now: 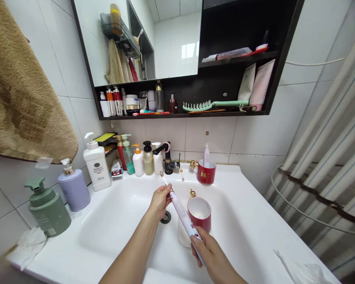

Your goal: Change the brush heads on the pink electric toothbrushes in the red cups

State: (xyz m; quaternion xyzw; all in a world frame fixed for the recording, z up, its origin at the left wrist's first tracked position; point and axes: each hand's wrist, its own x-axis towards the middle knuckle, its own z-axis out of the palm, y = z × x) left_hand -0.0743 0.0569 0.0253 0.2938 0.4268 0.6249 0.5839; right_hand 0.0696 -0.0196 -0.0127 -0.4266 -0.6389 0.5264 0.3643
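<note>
My right hand (208, 248) is wrapped round the lower end of an electric toothbrush (181, 213), its pale pink and blue handle slanting up over the sink. At the top, my left hand (161, 200) pinches the base of the white brush head (163, 177). Whether head and handle are fully joined, I cannot tell, as fingers cover the joint. Just behind the handle, a red cup (205, 223) with a white inside stands in the basin, on a whitish tray (183, 236) partly hidden by the handle and my right hand.
On the sink's back ledge stand a black faucet (168, 159) and another red cup (206, 175) holding a pink toothbrush. Several pump bottles (138, 162) line the left side. A dark cabinet (171, 114) hangs above; corrugated white pipes or panels (322, 157) stand right.
</note>
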